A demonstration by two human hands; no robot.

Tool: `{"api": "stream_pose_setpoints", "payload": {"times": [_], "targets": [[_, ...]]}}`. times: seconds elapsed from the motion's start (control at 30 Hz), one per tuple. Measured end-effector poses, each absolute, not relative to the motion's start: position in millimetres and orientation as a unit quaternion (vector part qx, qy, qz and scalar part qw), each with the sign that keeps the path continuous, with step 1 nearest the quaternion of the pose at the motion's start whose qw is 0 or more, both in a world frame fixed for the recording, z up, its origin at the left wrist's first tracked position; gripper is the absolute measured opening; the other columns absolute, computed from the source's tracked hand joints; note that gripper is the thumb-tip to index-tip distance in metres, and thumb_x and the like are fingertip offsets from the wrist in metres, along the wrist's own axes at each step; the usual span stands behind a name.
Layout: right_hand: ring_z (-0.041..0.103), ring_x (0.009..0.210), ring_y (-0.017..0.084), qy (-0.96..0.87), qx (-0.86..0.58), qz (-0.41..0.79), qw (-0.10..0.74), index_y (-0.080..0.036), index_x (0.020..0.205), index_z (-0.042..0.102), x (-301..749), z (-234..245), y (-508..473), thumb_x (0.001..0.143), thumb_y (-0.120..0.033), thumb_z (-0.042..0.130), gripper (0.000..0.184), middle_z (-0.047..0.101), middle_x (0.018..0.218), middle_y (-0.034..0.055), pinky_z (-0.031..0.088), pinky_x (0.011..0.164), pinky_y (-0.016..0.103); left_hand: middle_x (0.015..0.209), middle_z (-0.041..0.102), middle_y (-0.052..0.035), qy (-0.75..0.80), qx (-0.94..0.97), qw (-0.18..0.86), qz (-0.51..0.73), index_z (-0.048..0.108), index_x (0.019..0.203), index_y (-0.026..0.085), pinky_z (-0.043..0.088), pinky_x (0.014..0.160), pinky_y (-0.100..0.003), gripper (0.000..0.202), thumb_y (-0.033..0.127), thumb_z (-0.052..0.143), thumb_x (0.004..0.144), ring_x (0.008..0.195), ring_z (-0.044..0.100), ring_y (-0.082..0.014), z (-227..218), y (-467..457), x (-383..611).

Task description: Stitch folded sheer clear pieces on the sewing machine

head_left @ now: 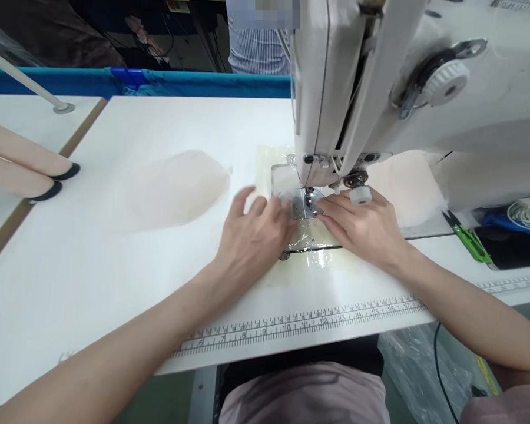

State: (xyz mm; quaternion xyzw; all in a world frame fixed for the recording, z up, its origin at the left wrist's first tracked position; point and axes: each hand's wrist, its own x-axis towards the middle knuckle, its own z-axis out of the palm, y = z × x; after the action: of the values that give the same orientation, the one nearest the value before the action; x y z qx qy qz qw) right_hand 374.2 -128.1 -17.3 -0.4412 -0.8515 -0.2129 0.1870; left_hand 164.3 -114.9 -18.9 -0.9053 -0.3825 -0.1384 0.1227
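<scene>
A white sewing machine (331, 88) stands over its metal needle plate (298, 203), where the presser foot (309, 197) is down close to the plate. My left hand (258, 227) is just left of the foot, slightly blurred, its fingers bent and drawn in toward the thumb. Whatever sits between those fingertips is too small to make out. On the other side, my right hand (362, 224) rests with fingers stretched toward the foot and the thumb a little apart; no held thing shows in it. Clear, shiny film (320, 235) covers the bed around the plate.
Pale, thin fabric (410, 182) lies under the machine arm. Green thread snips (470, 238) lie beside a dark phone-like slab (512, 247). A faint beige shape (185, 188) is on the left tabletop. A ruler strip (287, 327) runs along the front edge. Another person (258, 47) is beyond the table.
</scene>
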Motion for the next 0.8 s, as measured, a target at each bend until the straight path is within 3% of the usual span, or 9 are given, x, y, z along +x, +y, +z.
{"api": "stream_pose_setpoints", "payload": {"times": [0.07,0.17,0.23,0.3,0.4,0.5,0.6,0.7,0.8], "targets": [[0.066,0.076,0.015,-0.851,-0.436,-0.216,0.199,-0.016,0.104,0.071,375.8,-17.9,-128.0,0.098,-0.026,0.046,0.028,0.076,0.088,0.0013,0.044,0.076,0.031,0.085,0.068,-0.0085,-0.3,-0.94,0.046,-0.155,0.06,0.115,0.007,0.054,0.076,-0.038,0.028,0.015,0.042,0.095,0.069,0.063,-0.0181,-13.2,-128.5,165.0],[0.064,0.072,0.015,-0.849,-0.45,-0.186,0.205,-0.018,0.1,0.072,377.0,-18.5,-128.9,0.097,-0.026,0.046,0.027,0.075,0.085,0.0008,0.042,0.069,0.031,0.106,0.068,-0.0098,-0.183,-0.955,-0.071,-0.222,0.055,0.122,0.011,0.054,0.076,-0.026,0.035,0.003,0.036,0.093,0.093,0.064,-0.0161,-7.9,-136.4,161.9],[0.063,0.071,0.015,-0.846,-0.468,-0.146,0.208,-0.019,0.098,0.072,377.1,-18.8,-129.9,0.098,-0.026,0.044,0.029,0.074,0.083,0.0011,0.041,0.065,0.03,0.118,0.063,-0.0127,-0.233,-0.941,-0.065,-0.238,0.054,0.124,0.012,0.052,0.083,-0.031,0.034,0.008,0.039,0.094,0.107,0.06,-0.0207,-6.7,-130.5,157.7],[0.062,0.071,0.015,-0.844,-0.485,-0.098,0.209,-0.02,0.096,0.072,376.6,-18.8,-130.7,0.098,-0.029,0.043,0.031,0.074,0.083,0.0017,0.039,0.062,0.03,0.113,0.064,-0.0133,-0.319,-0.927,-0.045,-0.19,0.055,0.123,0.014,0.052,0.077,-0.036,0.031,0.022,0.046,0.094,0.098,0.062,-0.025,-7.5,-120.1,153.5],[0.061,0.071,0.016,-0.831,-0.516,-0.016,0.206,-0.02,0.094,0.072,375.5,-17.2,-131.4,0.096,-0.039,0.048,0.031,0.072,0.084,0.0028,0.038,0.058,0.029,0.077,0.067,-0.0032,-0.392,-0.91,-0.086,-0.107,0.062,0.105,0.019,0.046,0.065,-0.034,0.024,0.035,0.052,0.09,0.066,0.06,-0.0198,-9.9,-108.1,149.6],[0.06,0.07,0.015,-0.809,-0.545,0.08,0.205,-0.021,0.093,0.072,374.4,-12.9,-131.6,0.09,-0.05,0.055,0.034,0.069,0.084,0.0021,0.038,0.057,0.027,0.054,0.057,0.0042,-0.443,-0.864,-0.192,-0.14,0.061,0.085,0.022,0.037,0.054,-0.028,0.015,0.034,0.052,0.089,0.05,0.048,-0.0138,-8.9,-104.7,148.3],[0.057,0.064,0.013,-0.793,-0.549,0.178,0.196,-0.02,0.085,0.071,374.0,-7.3,-131.5,0.084,-0.055,0.061,0.035,0.066,0.078,0.0001,0.038,0.055,0.026,0.062,0.058,0.0031,-0.452,-0.805,-0.316,-0.22,0.06,0.079,0.021,0.035,0.052,-0.026,0.016,0.034,0.055,0.086,0.054,0.048,-0.0118,-3.6,-102.9,147.7],[0.049,0.052,0.009,-0.763,-0.543,0.291,0.196,-0.02,0.078,0.07,375.2,-3.7,-131.0,0.081,-0.046,0.066,0.026,0.062,0.067,-0.0025,0.034,0.048,0.024,0.078,0.062,-0.0008,-0.44,-0.755,-0.406,-0.267,0.061,0.079,0.019,0.042,0.063,-0.027,0.017,0.035,0.058,0.085,0.07,0.054,-0.0134,-0.1,-98.8,146.6],[0.039,0.04,0.005,-0.71,-0.525,0.424,0.203,-0.021,0.082,0.07,377.1,-2.5,-129.8,0.082,-0.038,0.066,0.018,0.056,0.055,-0.0063,0.03,0.041,0.022,0.078,0.06,-0.0005,-0.428,-0.701,-0.495,-0.283,0.058,0.079,0.018,0.046,0.067,-0.027,0.017,0.034,0.059,0.084,0.074,0.057,-0.0136,-1.2,-94.9,145.2]]}}
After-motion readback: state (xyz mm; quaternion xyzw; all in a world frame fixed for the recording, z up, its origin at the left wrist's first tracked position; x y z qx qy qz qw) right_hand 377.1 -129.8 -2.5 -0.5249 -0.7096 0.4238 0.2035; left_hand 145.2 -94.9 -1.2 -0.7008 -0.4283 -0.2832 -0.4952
